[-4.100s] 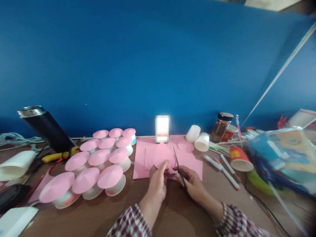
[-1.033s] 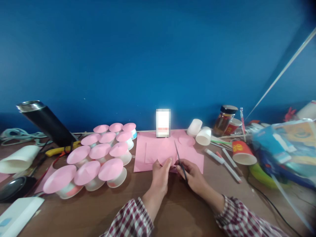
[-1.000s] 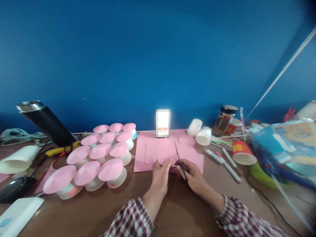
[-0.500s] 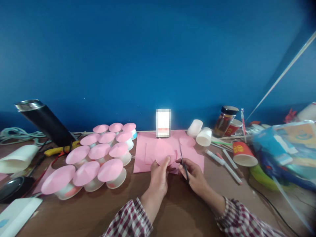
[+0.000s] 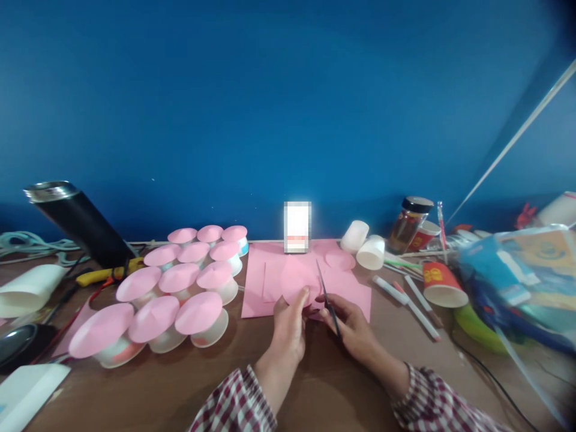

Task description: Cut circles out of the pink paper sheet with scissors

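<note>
Lower centre: left hand point(image 5: 289, 330) pinching pink paper disc point(image 5: 297, 281), right hand point(image 5: 351, 323) clamped on scissors point(image 5: 328, 296). Disc prob featherlight, bendy; grip rim.

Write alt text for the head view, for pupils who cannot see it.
A person's left hand holds pink paper, and the right hand holds scissors beside it. On the left stand cups topped with pink cones; on the right lie pens.

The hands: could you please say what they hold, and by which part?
The left hand holds a pink paper piece by its near edge; the right hand, scissors by the handles.
</note>
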`<action>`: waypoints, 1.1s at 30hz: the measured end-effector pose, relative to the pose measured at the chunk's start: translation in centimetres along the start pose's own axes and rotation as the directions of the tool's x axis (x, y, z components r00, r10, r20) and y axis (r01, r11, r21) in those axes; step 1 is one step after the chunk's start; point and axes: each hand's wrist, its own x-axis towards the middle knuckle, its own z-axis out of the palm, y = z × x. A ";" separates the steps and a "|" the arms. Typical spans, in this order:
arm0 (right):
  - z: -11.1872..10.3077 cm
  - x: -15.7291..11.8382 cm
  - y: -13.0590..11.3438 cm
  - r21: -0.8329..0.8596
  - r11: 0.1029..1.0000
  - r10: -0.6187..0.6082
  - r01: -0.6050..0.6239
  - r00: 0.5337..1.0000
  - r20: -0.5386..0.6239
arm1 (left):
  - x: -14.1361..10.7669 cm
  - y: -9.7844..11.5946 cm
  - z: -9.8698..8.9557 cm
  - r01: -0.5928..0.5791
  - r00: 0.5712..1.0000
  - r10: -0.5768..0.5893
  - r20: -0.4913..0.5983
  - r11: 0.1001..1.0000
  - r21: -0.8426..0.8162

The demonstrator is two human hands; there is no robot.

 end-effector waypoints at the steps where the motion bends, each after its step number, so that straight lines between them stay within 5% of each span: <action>1: 0.0 0.0 0.0 0.002 1.000 0.004 -0.004 1.000 0.005 | 0.0 0.0 -0.1 -0.004 1.000 0.004 0.001 1.000 0.000; 33: 0.0 0.1 -0.2 -0.008 1.000 -0.020 0.020 0.998 0.057 | -0.1 0.2 0.2 -0.011 1.000 0.011 -0.020 0.999 0.040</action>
